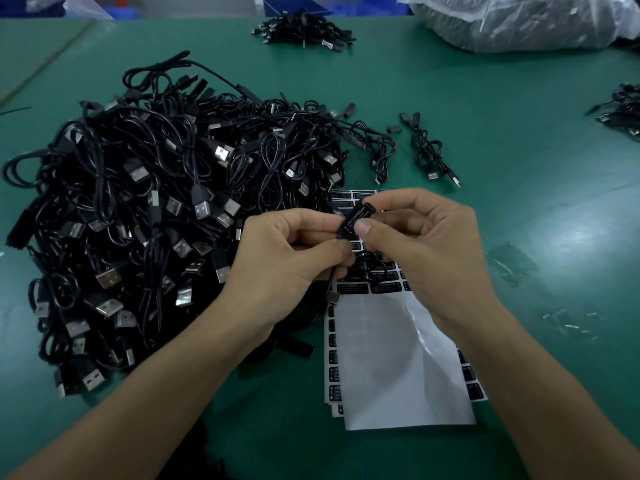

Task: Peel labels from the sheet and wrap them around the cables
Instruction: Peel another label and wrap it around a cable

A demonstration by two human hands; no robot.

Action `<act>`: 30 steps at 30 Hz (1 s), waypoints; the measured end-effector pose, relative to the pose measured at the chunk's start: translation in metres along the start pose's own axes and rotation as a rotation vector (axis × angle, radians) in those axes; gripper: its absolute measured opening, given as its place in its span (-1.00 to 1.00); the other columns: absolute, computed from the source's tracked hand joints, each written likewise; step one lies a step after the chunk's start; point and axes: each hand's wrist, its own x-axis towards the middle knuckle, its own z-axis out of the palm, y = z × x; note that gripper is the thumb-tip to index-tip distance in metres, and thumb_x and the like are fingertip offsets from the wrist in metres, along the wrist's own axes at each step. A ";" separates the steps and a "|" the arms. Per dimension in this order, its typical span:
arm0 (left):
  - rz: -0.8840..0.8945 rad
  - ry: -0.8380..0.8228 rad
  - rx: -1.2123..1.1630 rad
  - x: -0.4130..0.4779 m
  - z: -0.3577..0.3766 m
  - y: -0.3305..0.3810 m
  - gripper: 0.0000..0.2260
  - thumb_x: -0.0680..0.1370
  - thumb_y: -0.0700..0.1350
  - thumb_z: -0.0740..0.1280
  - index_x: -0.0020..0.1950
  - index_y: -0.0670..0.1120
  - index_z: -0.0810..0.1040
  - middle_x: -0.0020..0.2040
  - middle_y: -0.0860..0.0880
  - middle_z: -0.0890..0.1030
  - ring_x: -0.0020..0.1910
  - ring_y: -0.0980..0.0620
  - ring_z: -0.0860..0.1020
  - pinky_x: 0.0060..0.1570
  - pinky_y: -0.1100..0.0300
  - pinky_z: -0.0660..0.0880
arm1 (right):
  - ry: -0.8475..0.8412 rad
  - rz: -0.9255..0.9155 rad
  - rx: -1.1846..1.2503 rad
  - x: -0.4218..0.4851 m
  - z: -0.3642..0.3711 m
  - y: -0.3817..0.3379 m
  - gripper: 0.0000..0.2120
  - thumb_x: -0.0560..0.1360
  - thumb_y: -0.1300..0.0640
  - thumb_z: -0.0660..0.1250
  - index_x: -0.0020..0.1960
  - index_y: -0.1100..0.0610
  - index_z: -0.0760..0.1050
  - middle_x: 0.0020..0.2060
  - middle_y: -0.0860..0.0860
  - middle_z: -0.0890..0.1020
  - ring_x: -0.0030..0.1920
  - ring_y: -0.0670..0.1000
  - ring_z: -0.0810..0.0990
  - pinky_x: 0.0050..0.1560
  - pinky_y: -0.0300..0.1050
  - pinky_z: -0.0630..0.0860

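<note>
green worktable (485, 109), blue bins (294, 5) behind

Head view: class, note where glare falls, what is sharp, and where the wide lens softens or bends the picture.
Head view: light glares off the green table at right and the glossy label sheet; the label pinched between left hand and right hand reads sharply; the far cable bundle looks softer; the edges look stretched by the wide lens.
</note>
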 end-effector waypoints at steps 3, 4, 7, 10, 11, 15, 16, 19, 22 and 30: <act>0.004 -0.001 -0.003 0.000 0.000 0.000 -0.84 0.46 -0.38 0.47 -0.09 -0.13 0.69 -0.24 -0.13 0.72 -0.26 -0.01 0.71 -0.24 0.21 0.64 | -0.004 0.008 0.001 0.000 0.000 -0.001 -0.75 0.41 0.33 0.54 -0.12 -0.01 0.66 -0.30 0.03 0.72 -0.33 -0.11 0.65 -0.26 -0.36 0.51; 0.003 0.000 -0.004 0.000 0.000 0.000 -0.84 0.46 -0.38 0.47 -0.10 -0.12 0.69 -0.24 -0.13 0.72 -0.25 -0.01 0.71 -0.24 0.22 0.64 | -0.004 0.010 0.000 0.000 0.000 -0.001 -0.75 0.41 0.33 0.54 -0.12 -0.01 0.66 -0.30 0.03 0.72 -0.33 -0.12 0.65 -0.26 -0.36 0.51; 0.000 -0.003 -0.005 0.000 0.000 0.001 -0.84 0.46 -0.37 0.48 -0.10 -0.12 0.70 -0.24 -0.12 0.72 -0.25 -0.01 0.71 -0.23 0.22 0.64 | 0.000 0.014 -0.007 0.000 0.000 0.000 -0.75 0.41 0.32 0.54 -0.11 -0.02 0.66 -0.30 0.03 0.73 -0.32 -0.10 0.66 -0.23 -0.34 0.53; -0.005 -0.003 -0.007 -0.001 0.000 0.001 -0.85 0.45 -0.36 0.48 -0.09 -0.13 0.69 -0.23 -0.12 0.72 -0.24 -0.01 0.71 -0.23 0.21 0.64 | 0.003 0.017 -0.015 0.000 0.001 0.000 -0.75 0.41 0.31 0.55 -0.11 -0.03 0.66 -0.29 0.03 0.73 -0.31 -0.08 0.67 -0.20 -0.31 0.55; -0.004 -0.005 -0.005 0.000 0.000 0.001 -0.85 0.46 -0.36 0.48 -0.08 -0.14 0.69 -0.23 -0.12 0.72 -0.24 -0.01 0.71 -0.23 0.22 0.64 | 0.005 0.019 -0.016 0.000 0.000 0.000 -0.76 0.41 0.30 0.55 -0.10 -0.03 0.66 -0.29 0.03 0.73 -0.31 -0.08 0.67 -0.19 -0.30 0.55; -0.007 -0.008 0.000 -0.001 0.000 0.001 -0.86 0.46 -0.36 0.48 -0.04 -0.17 0.68 -0.22 -0.12 0.73 -0.23 0.00 0.72 -0.23 0.23 0.63 | 0.004 0.031 -0.012 0.000 0.000 0.001 -0.74 0.42 0.29 0.55 0.00 0.00 0.64 -0.29 0.03 0.73 -0.30 -0.08 0.68 -0.17 -0.27 0.56; -0.008 -0.007 0.000 -0.001 0.000 0.001 -0.86 0.46 -0.36 0.48 -0.04 -0.17 0.68 -0.22 -0.12 0.73 -0.23 0.00 0.72 -0.23 0.22 0.64 | 0.002 0.033 -0.012 0.000 0.000 0.001 -0.73 0.42 0.29 0.55 0.02 0.00 0.62 -0.29 0.02 0.73 -0.31 -0.08 0.68 -0.18 -0.27 0.56; -0.008 -0.011 0.006 -0.001 0.000 0.002 -0.86 0.46 -0.36 0.48 -0.04 -0.17 0.69 -0.22 -0.12 0.73 -0.23 0.00 0.72 -0.22 0.23 0.63 | 0.003 0.038 -0.011 0.000 -0.001 0.000 -0.71 0.41 0.29 0.55 0.02 0.02 0.57 -0.30 0.02 0.73 -0.32 -0.08 0.67 -0.20 -0.25 0.58; -0.004 -0.013 0.015 -0.001 0.000 0.002 -0.86 0.46 -0.36 0.48 -0.03 -0.17 0.69 -0.21 -0.12 0.73 -0.22 -0.01 0.72 -0.22 0.23 0.63 | 0.009 0.041 -0.015 -0.001 -0.001 0.000 -0.71 0.41 0.29 0.55 -0.03 0.05 0.50 -0.30 0.03 0.73 -0.33 -0.07 0.67 -0.22 -0.21 0.59; -0.001 -0.018 0.019 -0.001 0.000 0.002 -0.86 0.45 -0.36 0.48 -0.04 -0.17 0.69 -0.22 -0.11 0.73 -0.22 0.00 0.72 -0.22 0.24 0.62 | 0.030 0.033 -0.029 0.000 0.000 0.001 -0.76 0.39 0.29 0.57 -0.15 0.06 0.55 -0.37 0.02 0.70 -0.36 -0.08 0.64 -0.29 -0.29 0.51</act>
